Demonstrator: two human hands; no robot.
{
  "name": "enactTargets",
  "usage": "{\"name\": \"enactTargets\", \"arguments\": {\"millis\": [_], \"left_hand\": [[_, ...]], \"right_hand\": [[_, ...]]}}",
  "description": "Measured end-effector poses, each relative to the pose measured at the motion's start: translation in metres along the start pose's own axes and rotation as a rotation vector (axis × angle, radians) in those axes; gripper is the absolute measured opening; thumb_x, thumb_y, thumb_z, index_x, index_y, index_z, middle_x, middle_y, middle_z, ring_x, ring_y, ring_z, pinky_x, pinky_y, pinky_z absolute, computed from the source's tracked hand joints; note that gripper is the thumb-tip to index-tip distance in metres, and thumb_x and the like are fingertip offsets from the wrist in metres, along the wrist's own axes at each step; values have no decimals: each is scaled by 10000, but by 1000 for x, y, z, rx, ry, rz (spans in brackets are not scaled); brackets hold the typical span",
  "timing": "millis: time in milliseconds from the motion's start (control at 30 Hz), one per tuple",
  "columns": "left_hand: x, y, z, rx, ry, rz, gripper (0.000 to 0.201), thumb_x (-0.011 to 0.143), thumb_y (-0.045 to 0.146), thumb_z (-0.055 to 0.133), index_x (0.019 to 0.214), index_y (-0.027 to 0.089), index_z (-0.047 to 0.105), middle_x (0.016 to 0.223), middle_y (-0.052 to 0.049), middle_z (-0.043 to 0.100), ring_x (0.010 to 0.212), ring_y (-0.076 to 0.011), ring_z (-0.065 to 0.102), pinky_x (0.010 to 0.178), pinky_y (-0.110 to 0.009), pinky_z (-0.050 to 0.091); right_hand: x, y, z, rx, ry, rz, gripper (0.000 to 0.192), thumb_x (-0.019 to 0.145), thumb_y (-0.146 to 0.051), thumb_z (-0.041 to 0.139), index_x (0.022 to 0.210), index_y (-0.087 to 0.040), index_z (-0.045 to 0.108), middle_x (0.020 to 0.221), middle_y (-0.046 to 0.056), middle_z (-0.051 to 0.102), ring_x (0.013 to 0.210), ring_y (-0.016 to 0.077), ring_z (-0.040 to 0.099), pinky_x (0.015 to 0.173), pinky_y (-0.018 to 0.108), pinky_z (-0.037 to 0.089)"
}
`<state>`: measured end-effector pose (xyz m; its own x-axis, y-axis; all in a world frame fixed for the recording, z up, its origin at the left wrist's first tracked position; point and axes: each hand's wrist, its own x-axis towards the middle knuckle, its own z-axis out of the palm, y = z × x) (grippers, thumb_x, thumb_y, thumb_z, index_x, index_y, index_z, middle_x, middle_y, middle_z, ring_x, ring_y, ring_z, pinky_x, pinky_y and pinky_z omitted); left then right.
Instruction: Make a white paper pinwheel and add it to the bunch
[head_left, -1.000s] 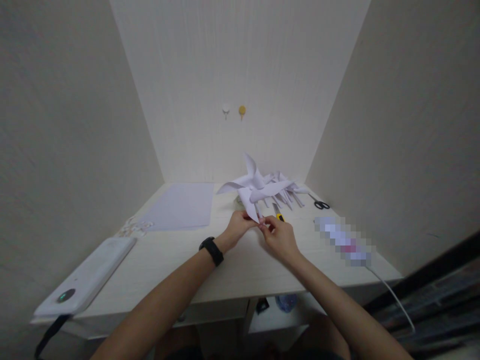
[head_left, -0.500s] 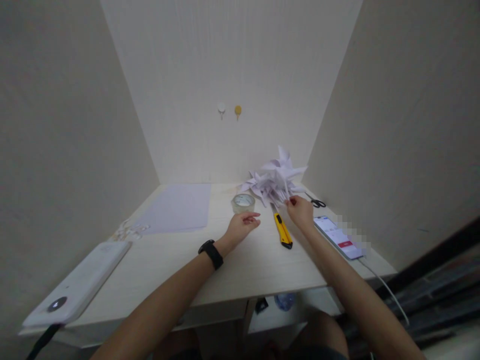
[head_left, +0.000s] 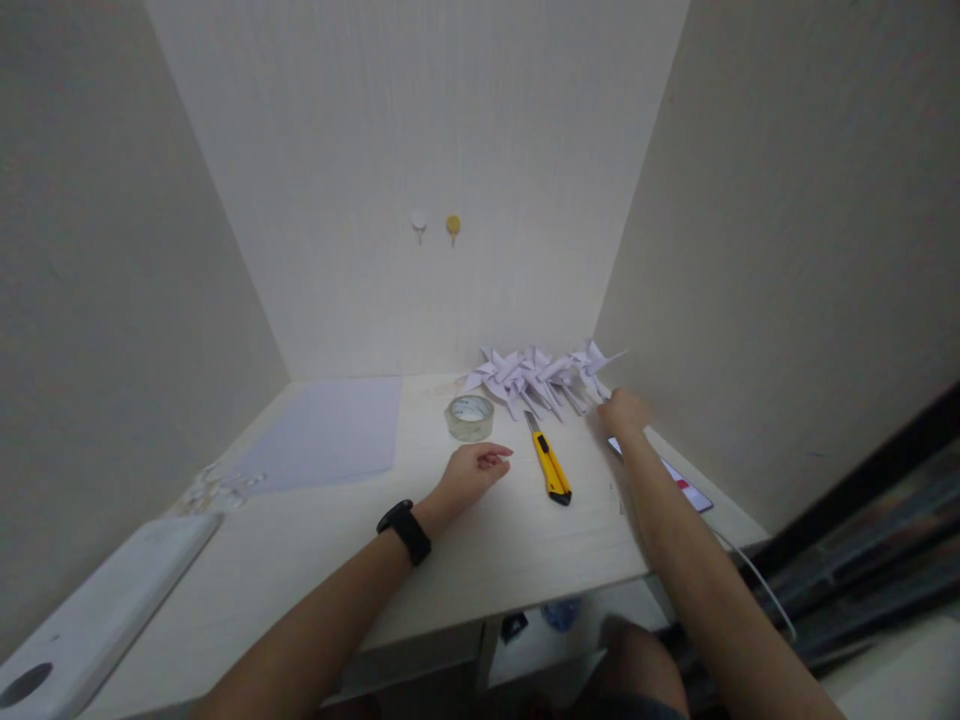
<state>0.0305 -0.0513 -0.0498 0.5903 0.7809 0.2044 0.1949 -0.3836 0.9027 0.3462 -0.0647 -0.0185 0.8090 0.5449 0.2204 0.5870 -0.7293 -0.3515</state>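
Observation:
A heap of white paper pinwheels (head_left: 534, 376) lies at the back right of the pale desk (head_left: 315, 540). My right hand (head_left: 622, 412) is stretched out at the heap's right end, seen from the back, so its fingers are hidden. My left hand (head_left: 472, 468), with a black watch (head_left: 405, 531) on the wrist, rests on the desk with loosely curled fingers and holds nothing. It lies just in front of a roll of clear tape (head_left: 470, 416) and left of a yellow utility knife (head_left: 549, 466).
A phone (head_left: 679, 482) with a white cable (head_left: 757, 580) lies under my right forearm at the desk's right edge. A white paper sheet (head_left: 328, 432), paper scraps (head_left: 211, 486) and a white device (head_left: 97, 612) sit on the left. Walls close in on three sides.
Both hands held a pinwheel near the middle. The right hand then carried it to the heap at the back right, and the left hand came down onto the desk. The view has shifted right.

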Motion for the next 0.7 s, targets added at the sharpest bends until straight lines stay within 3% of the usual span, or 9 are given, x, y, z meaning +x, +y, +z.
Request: {"name": "enactTargets", "arguments": {"millis": [300, 700], "left_hand": [[1, -3, 0, 44, -9, 5, 280, 777, 259, 624, 995, 125, 738, 756, -47, 695, 642, -137, 612, 588, -234, 460], [0, -1, 0, 29, -21, -38, 297, 776, 264, 624, 1011, 121, 737, 772, -58, 697, 632, -136, 612, 572, -233, 459]], "right_hand": [[16, -8, 14, 6, -89, -40, 374, 793, -308, 662, 1112, -116, 701, 1095, 214, 702, 1048, 322, 679, 853, 391, 541], [29, -15, 24, -24, -85, -73, 466, 790, -393, 702, 1159, -109, 678, 1161, 235, 679, 1108, 338, 654, 882, 404, 532]]}}
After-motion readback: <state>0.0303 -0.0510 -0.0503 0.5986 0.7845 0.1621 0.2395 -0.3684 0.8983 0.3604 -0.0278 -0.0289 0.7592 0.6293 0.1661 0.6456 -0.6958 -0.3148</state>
